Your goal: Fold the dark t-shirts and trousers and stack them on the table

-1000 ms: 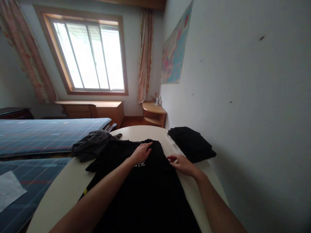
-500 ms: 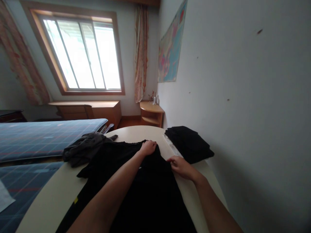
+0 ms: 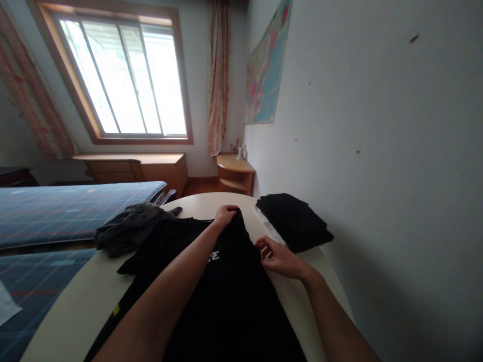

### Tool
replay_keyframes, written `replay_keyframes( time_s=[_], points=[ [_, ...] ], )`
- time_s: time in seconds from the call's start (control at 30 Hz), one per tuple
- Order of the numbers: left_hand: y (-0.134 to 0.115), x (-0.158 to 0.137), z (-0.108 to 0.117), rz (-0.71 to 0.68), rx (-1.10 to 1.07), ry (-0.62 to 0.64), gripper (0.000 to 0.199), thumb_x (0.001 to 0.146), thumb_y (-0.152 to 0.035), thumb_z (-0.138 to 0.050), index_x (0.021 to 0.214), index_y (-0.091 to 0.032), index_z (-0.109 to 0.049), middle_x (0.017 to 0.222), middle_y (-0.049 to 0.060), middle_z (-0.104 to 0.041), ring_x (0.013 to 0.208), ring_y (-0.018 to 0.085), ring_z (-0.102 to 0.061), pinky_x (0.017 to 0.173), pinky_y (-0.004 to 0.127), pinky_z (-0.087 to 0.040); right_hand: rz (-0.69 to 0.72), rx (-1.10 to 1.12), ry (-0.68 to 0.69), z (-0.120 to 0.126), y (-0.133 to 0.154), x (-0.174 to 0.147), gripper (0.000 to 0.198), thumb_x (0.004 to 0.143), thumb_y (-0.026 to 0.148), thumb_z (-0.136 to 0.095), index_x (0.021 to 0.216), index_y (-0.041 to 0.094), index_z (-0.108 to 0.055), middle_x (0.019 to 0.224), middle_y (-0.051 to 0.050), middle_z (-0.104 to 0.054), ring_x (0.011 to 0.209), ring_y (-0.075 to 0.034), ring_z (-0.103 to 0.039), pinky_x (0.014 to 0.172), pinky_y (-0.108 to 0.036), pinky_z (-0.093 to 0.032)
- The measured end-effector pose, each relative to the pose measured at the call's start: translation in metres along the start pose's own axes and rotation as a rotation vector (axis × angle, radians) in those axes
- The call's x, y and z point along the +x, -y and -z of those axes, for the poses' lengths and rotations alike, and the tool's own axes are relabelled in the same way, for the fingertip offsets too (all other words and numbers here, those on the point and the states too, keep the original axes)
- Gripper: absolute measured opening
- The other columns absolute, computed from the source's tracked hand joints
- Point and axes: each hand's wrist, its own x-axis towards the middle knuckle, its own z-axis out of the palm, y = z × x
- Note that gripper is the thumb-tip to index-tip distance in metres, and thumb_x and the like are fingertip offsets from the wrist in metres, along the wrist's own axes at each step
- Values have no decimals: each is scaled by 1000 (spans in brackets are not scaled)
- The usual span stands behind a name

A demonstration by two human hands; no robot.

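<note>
A black T-shirt lies spread on the pale round table, its collar toward the far edge. White lettering shows on its chest, partly behind my left forearm, and a small yellow patch marks its left side. My left hand pinches the shirt at the far right shoulder, beside the collar. At the right sleeve edge, my right hand has its fingers curled with thumb and fingertips closed on the cloth. The lower part of the shirt runs out of view at the bottom.
A stack of folded black clothes rests on the table at the right, near the white wall. To the left lies a crumpled dark grey garment, touching the shirt. Beyond the table's left edge are blue plaid mattresses.
My left hand has moved slightly away from me, drawing the shoulder cloth out, and the white lettering has come into view. My right hand has shifted a little left along the sleeve.
</note>
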Motion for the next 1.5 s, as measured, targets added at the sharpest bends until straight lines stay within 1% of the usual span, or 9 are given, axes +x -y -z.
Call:
replay_keyframes(
  time_s=[0.2, 0.37, 0.6, 0.8, 0.93, 1.1, 1.23, 1.4, 1.5],
  points=[
    [3, 3, -2, 28, -77, 33, 39, 76, -8, -66, 113, -16, -71, 99, 6, -77, 87, 17, -72, 82, 25, -56, 8, -142, -96, 3, 0, 4, 18, 78, 16, -56, 95, 21, -57, 87, 0, -65, 70, -12, -61, 67, -24, -47],
    [4, 5, 0, 10, -10, 3, 43, 83, -9, -56, 125, -16, -64, 108, 7, -75, 94, 16, -71, 88, 26, -54, -47, -193, -159, 14, -11, 0, 17, 78, 12, -50, 90, 20, -59, 84, 0, -65, 66, -12, -60, 64, -23, -44],
    [7, -4, -15, -89, 256, 120, 48, 80, -6, -55, 126, -17, -64, 119, 7, -71, 109, 19, -66, 101, 32, -49, -264, -293, -103, 14, -8, -3, 16, 74, 8, -51, 79, 19, -62, 74, -2, -68, 63, -14, -61, 58, -22, -40],
    [18, -14, 13, -159, 570, 84, 43, 89, -11, -45, 129, -15, -60, 137, 13, -59, 130, 24, -51, 114, 40, -32, -327, -477, -132, 9, 0, -2, 15, 84, 32, -57, 78, 20, -65, 80, -7, -70, 72, -20, -64, 63, -27, -41],
    [23, -25, 30, -201, 723, 175, 40, 95, -26, -45, 132, -20, -57, 137, 10, -60, 130, 23, -51, 113, 37, -32, -352, -604, -209, -3, -1, 5, 25, 90, 43, -54, 93, 21, -66, 86, -8, -72, 78, -23, -67, 64, -30, -42],
    [28, -37, 30, -224, 858, 233, 54, 96, -40, -43, 147, -26, -38, 155, 7, -38, 144, 27, -32, 117, 46, -21, -184, -657, -248, -20, -11, 16, 35, 91, 22, -50, 123, 26, -64, 111, -8, -70, 97, -22, -66, 81, -31, -46],
    [27, -41, 22, -160, 940, 177, 57, 96, -38, -38, 148, -17, -35, 157, 16, -31, 146, 36, -24, 115, 59, -16, -246, -670, -244, -22, -14, 16, 40, 88, 14, -46, 120, 23, -69, 115, -10, -69, 103, -23, -65, 89, -32, -46],
    [16, -52, 11, -195, 968, 87, 63, 89, -25, -43, 150, -16, -31, 154, 15, -37, 140, 31, -35, 115, 46, -23, -259, -701, -287, -23, -9, 16, 30, 90, 28, -52, 113, 21, -70, 116, -12, -67, 104, -25, -63, 89, -33, -47],
    [10, -66, 11, -205, 970, 46, 61, 90, -26, -44, 150, -20, -34, 153, 14, -38, 137, 31, -38, 113, 45, -26, -146, -699, -275, -29, -11, 19, 39, 92, 33, -52, 129, 22, -61, 137, -10, -57, 124, -26, -52, 101, -36, -41]
  ],
)
